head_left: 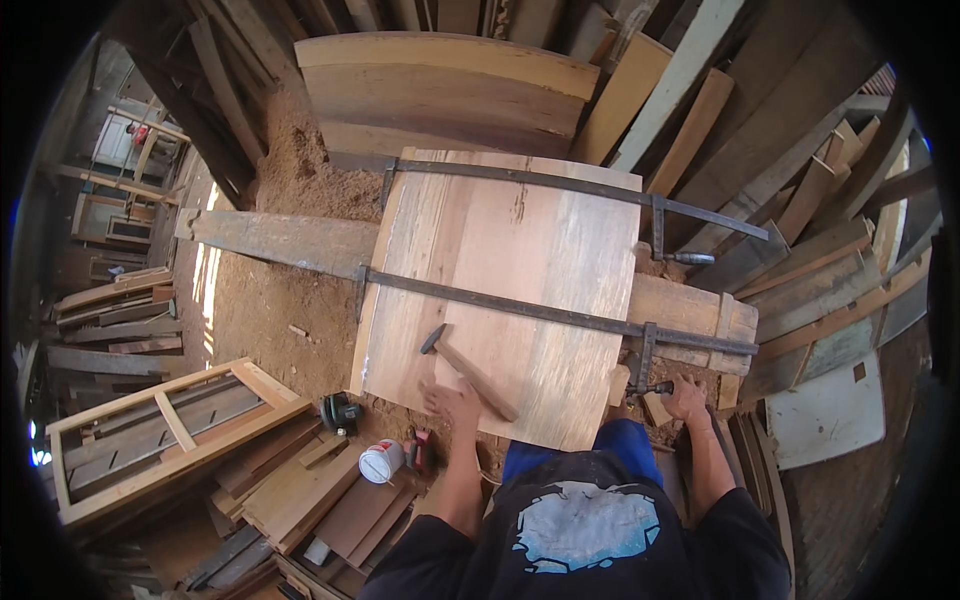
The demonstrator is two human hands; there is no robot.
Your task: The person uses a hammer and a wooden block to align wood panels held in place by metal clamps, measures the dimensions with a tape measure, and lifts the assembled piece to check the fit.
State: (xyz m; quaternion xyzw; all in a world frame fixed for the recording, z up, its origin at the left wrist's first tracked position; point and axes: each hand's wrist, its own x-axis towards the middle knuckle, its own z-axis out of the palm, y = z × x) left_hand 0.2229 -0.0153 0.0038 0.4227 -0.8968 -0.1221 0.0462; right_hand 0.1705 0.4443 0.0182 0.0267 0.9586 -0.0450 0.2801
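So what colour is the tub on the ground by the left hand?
White, with a dark rim; head view.

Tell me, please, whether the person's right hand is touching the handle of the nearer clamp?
Touching. The head view shows the right hand closed around the handle of the nearer clamp, with no gap between them.

hammer (pixel 468 370) on panel (pixel 505 290) | clamps (pixel 550 313) across panel | can (pixel 381 461) left
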